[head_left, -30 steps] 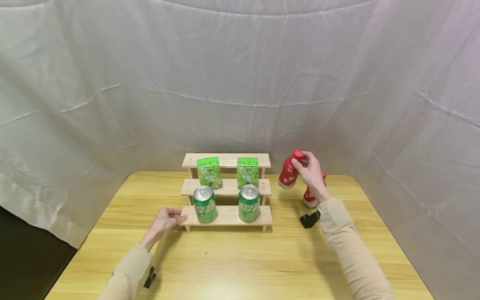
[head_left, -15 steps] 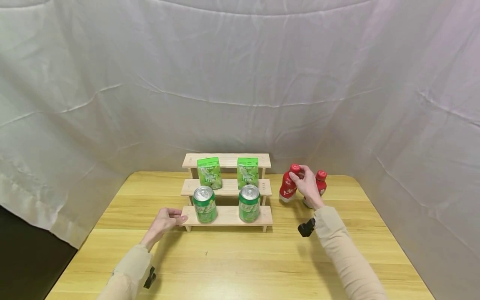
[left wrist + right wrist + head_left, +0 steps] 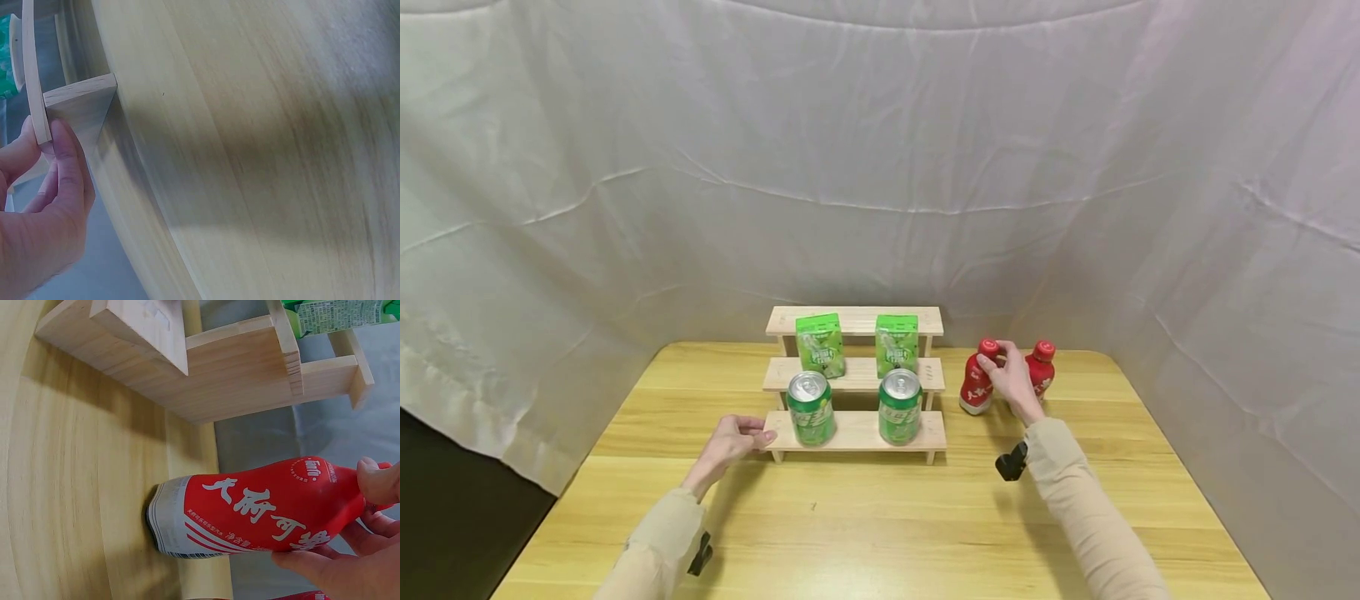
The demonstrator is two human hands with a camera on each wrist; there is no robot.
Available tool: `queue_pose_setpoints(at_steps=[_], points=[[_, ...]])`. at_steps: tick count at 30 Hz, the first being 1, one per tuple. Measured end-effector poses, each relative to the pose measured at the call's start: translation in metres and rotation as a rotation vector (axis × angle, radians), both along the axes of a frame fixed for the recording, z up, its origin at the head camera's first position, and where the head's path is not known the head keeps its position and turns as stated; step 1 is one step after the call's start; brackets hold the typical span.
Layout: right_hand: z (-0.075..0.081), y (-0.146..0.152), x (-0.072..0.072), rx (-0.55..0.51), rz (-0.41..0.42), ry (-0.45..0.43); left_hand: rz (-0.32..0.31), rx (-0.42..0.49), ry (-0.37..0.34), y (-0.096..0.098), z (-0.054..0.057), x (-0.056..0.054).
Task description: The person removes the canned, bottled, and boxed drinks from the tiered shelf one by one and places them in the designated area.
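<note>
Head view shows the right hand (image 3: 1015,379) with its fingers clamped round the neck of a red Tianfu Cola bottle (image 3: 976,388), upright or nearly so, right of the three-tier wooden rack (image 3: 855,319) and near a second red bottle (image 3: 1041,371); whether its base touches the worktop (image 3: 880,517) I cannot tell. The left hand (image 3: 732,439) pinches the rack's lowest shelf (image 3: 856,430), which carries two green cans (image 3: 810,412).

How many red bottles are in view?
2: one bottle gripped near its top by the right hand, the other bottle just to its right, partly hidden by that hand.
</note>
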State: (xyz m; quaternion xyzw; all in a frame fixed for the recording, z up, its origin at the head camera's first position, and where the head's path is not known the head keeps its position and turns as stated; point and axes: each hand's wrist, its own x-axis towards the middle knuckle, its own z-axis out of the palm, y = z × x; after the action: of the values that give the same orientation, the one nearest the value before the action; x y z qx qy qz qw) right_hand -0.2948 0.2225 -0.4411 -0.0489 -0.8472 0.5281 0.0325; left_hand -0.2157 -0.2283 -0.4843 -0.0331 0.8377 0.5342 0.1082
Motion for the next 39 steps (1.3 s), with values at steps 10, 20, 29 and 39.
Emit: queue_pose_setpoints(at_steps=[10, 20, 29, 39], points=[[0.0, 0.001, 0.0, -0.019, 0.022, -0.003, 0.015, -0.002, 0.001, 0.001, -0.001, -0.001], [0.005, 0.002, 0.002, 0.028, 0.058, 0.027, 0.016, -0.005, 0.002, 0.002, -0.002, -0.001], [0.013, 0.0, 0.008, 0.055, 0.074, 0.096, 0.018, -0.01, -0.006, 0.001, -0.002, -0.001], [0.026, -0.006, 0.015, 0.044, 0.065, 0.139, 0.017, -0.005, -0.01, 0.002, -0.001, -0.001]])
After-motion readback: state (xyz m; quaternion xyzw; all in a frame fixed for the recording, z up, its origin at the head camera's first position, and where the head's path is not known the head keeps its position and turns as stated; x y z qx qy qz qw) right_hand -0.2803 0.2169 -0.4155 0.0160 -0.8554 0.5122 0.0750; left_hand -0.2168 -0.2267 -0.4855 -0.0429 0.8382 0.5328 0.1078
